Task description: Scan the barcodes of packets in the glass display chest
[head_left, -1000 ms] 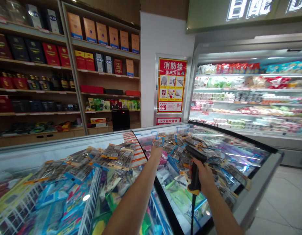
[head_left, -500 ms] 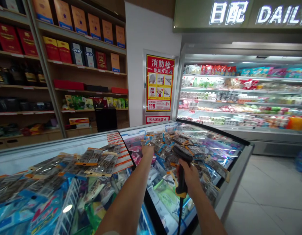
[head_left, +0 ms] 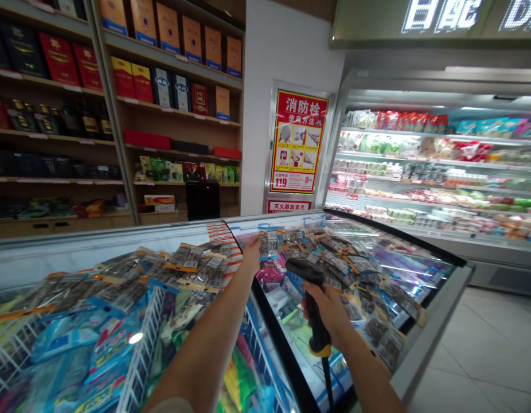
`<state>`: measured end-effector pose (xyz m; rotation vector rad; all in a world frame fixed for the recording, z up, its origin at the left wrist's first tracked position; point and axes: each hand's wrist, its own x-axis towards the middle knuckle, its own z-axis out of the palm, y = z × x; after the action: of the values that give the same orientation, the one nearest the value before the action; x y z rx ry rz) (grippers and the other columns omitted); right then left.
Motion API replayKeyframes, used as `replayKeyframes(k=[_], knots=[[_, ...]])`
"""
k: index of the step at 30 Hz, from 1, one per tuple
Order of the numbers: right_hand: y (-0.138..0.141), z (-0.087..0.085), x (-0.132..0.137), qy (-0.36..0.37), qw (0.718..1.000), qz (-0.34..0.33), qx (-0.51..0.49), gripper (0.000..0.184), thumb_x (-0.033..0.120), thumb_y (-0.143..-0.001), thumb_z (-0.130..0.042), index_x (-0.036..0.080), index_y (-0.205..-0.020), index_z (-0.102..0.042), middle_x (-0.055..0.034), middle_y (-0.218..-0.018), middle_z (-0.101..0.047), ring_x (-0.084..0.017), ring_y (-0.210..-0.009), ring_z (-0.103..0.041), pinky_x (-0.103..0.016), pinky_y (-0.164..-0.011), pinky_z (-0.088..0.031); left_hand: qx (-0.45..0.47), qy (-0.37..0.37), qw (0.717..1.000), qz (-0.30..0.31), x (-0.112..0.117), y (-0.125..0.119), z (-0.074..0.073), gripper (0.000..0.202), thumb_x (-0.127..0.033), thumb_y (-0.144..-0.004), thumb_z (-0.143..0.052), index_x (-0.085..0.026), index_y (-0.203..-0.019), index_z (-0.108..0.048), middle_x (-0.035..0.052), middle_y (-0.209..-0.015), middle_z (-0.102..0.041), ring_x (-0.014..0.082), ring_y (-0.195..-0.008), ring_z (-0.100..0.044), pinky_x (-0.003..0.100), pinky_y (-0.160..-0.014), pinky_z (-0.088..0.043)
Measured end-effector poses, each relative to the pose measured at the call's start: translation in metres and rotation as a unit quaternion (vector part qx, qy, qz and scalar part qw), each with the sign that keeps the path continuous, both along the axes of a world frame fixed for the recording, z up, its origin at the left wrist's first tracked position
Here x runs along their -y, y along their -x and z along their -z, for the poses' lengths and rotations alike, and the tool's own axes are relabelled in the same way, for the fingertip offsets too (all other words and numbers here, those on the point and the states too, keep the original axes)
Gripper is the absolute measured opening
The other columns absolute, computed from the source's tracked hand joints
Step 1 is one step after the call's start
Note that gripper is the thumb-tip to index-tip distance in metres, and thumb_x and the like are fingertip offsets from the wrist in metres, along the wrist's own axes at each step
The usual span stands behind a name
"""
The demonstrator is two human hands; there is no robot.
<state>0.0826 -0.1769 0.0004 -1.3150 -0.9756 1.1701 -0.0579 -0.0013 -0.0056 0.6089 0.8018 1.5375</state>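
Near the far edge of the freezer [head_left: 446, 298], just right of the far end of the black divider [head_left: 274, 332]: pinching a small flat packet [head_left: 269, 244] in left hand [head_left: 252, 251], fingers together on its left side. Can't tell whether touching the packets below it.

Closer to the near edge, right of the divider: gripping a black scanner [head_left: 306, 271] in right hand [head_left: 328, 307], fingers wrapped around the handle. Holding it roughly upright, head on top and turned left, just beside the packet but nearer the camera. Trailing a dark cable [head_left: 326, 378] down from the yellow-trimmed handle end.

Under and right of the scanner: lots of similar packets [head_left: 334, 258], heaped over the glass, reaching toward the freezer's right edge.

Left of the divider: more packets [head_left: 140, 281] in a row along the far side, next to an orange-striped strip [head_left: 235, 264]. Nearer: blue bags [head_left: 67, 344] by a white wire basket [head_left: 151, 321].

Past the far edge: stocked shelves [head_left: 175, 115] on the left, red poster [head_left: 295, 143] mid-wall, lit chiller [head_left: 420, 172] on the right.
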Motion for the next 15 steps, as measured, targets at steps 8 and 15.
replayKeyframes(k=[8,15], knots=[[-0.005,0.002,0.000,0.010,1.000,0.008,-0.005,0.029,0.045,-0.068,-0.058,0.017,-0.070,-0.055,0.0023,-0.046,-0.055,-0.010,-0.034,-0.047,-0.021,-0.032,-0.034,0.053,-0.002,0.998,-0.020,-0.012,0.000,0.006,0.020,-0.009,-0.071,-0.057,-0.016,-0.088,-0.063,-0.0012,-0.060,-0.064,0.0114,-0.054,-0.060,0.023,-0.057,-0.048],[-0.006,0.003,-0.002,0.002,0.999,0.034,-0.039,0.028,0.045,-0.068,-0.060,0.017,-0.065,-0.055,0.0018,-0.045,-0.055,-0.010,-0.034,-0.046,-0.021,-0.031,-0.034,0.044,-0.029,0.998,-0.020,-0.015,0.004,0.009,0.017,-0.013,-0.065,-0.064,-0.017,-0.082,-0.063,-0.0007,-0.063,-0.065,0.0139,-0.063,-0.062,0.028,-0.066,-0.050]])
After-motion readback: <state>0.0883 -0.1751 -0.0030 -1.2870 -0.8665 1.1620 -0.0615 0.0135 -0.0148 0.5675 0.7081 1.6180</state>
